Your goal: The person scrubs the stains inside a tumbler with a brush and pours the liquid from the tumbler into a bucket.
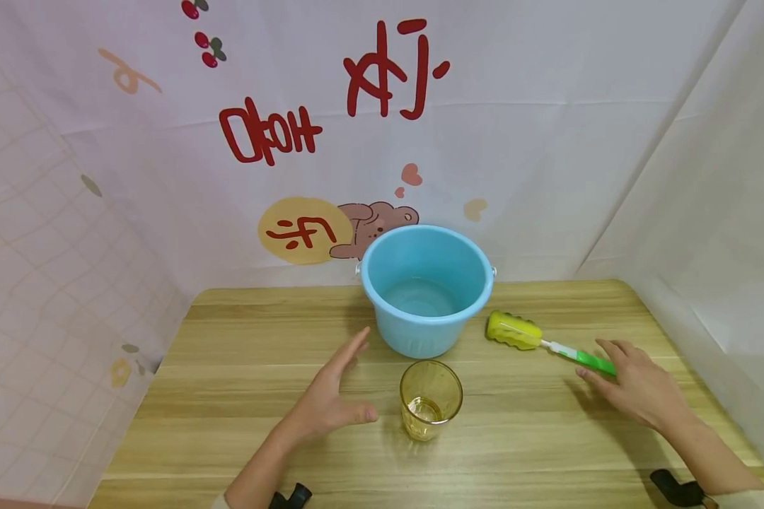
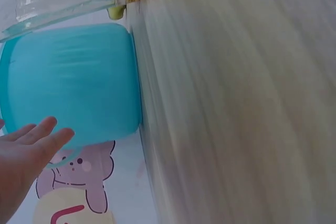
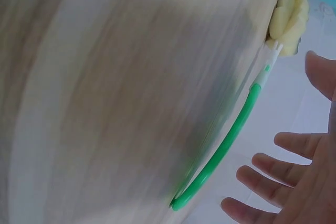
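An amber drinking glass (image 1: 430, 396) stands upright on the table, just in front of a light-blue bucket (image 1: 420, 332) with some clear liquid at its bottom. My left hand (image 1: 326, 403) is to the left of the glass, thumb and fingers spread apart, not touching it. On the right lies a sponge bottle brush with a yellow-green head (image 1: 514, 330) and a green-and-white handle (image 3: 220, 150). My right hand (image 1: 639, 385) hovers over the handle's end with fingers apart. In the right wrist view a gap shows between those fingers and the handle.
The wood-grain table (image 1: 261, 339) has a white printed cloth (image 1: 547, 162) behind it, with red characters and a cartoon bear (image 1: 382, 223). White cloth also hangs at the left and right sides. The bucket stands near the table's back edge.
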The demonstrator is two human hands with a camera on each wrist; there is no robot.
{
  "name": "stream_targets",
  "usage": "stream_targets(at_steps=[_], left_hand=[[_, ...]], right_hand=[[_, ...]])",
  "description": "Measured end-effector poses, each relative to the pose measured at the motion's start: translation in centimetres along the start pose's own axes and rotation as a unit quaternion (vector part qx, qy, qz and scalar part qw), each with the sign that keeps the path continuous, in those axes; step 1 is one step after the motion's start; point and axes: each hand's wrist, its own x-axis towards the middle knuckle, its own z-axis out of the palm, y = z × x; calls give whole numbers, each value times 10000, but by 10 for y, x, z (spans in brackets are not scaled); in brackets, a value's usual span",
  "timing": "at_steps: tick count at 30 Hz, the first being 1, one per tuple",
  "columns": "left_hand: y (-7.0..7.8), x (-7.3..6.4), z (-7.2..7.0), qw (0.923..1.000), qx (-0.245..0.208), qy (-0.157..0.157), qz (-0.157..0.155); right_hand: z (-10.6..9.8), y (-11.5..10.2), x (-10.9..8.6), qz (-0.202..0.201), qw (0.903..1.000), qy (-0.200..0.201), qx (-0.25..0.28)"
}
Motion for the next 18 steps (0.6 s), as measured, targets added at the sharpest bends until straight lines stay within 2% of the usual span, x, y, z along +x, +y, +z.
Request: stream_targets(at_steps=[8,18], left_hand=[[5,9,16,9992,207,-343,-87],[7,18,33,9959,18,-833,-355]], right_hand=[[1,5,2,105,9993,-325,-114],[2,10,10,12,9995,-253,-169]])
